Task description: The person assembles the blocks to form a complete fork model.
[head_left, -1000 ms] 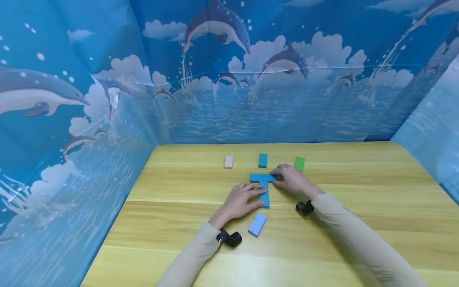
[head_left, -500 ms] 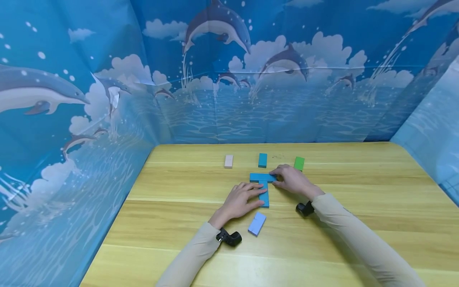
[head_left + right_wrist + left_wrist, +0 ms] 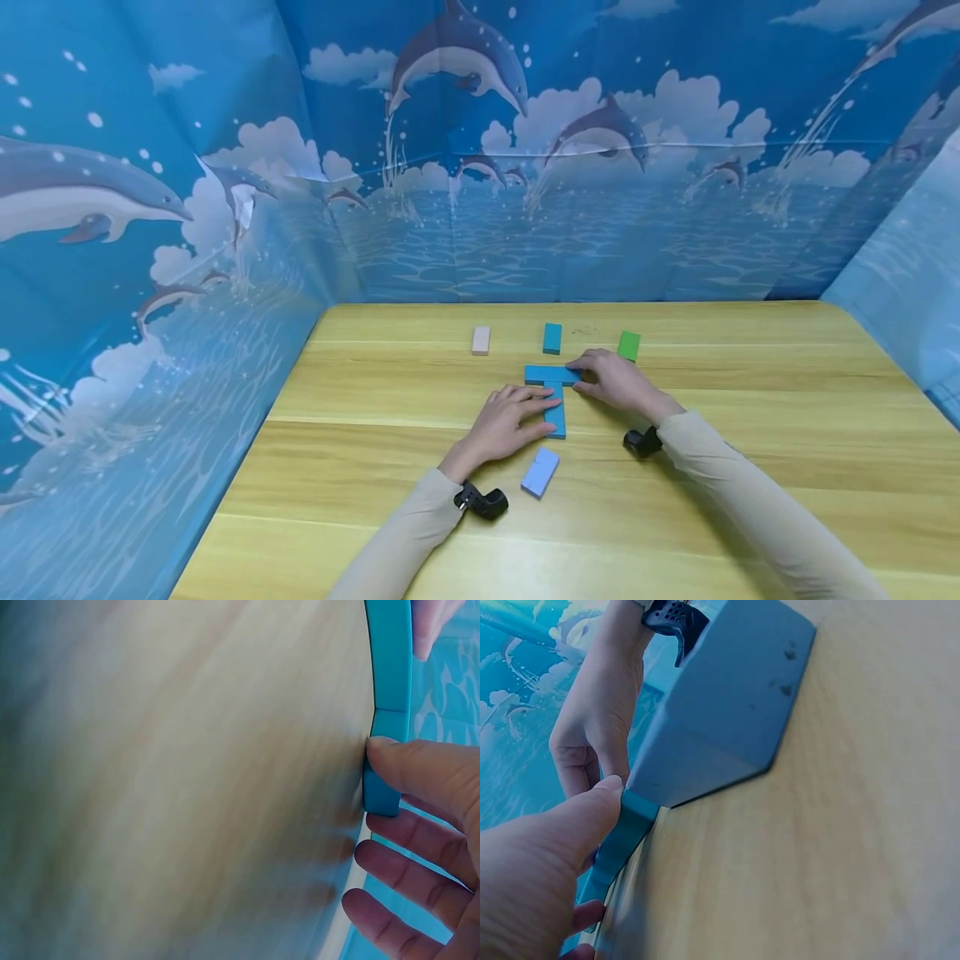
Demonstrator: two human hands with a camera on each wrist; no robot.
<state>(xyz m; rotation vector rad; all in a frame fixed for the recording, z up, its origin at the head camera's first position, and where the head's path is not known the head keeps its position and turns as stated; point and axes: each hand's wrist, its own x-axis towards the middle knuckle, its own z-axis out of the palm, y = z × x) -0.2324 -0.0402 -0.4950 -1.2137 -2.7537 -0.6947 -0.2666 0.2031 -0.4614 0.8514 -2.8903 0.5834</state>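
Two long blue blocks form a T in the head view. My right hand (image 3: pixel 617 381) pinches the right end of the crossbar block (image 3: pixel 543 375) between thumb and fingers; the right wrist view shows the thumb (image 3: pixel 401 761) against its side, the other fingers spread. My left hand (image 3: pixel 508 423) lies over the stem block (image 3: pixel 556 421), fingers fairly straight across its top and thumb at its near end. That thumb (image 3: pixel 592 817) also touches the blue block (image 3: pixel 622 844) in the left wrist view. Part of the stem is hidden under the left fingers.
A lavender block (image 3: pixel 540 472) lies nearer the body, looming large in the left wrist view. Behind the T stand a pale pink block (image 3: pixel 481 341), a short blue block (image 3: pixel 552 338) and a green block (image 3: pixel 629 345). A dolphin-printed curtain (image 3: pixel 495 242) borders the wooden table (image 3: pixel 360 467).
Both hands keep their places on the T. The whole scene has shifted slightly downward and right in the head view, blocks and hands together.
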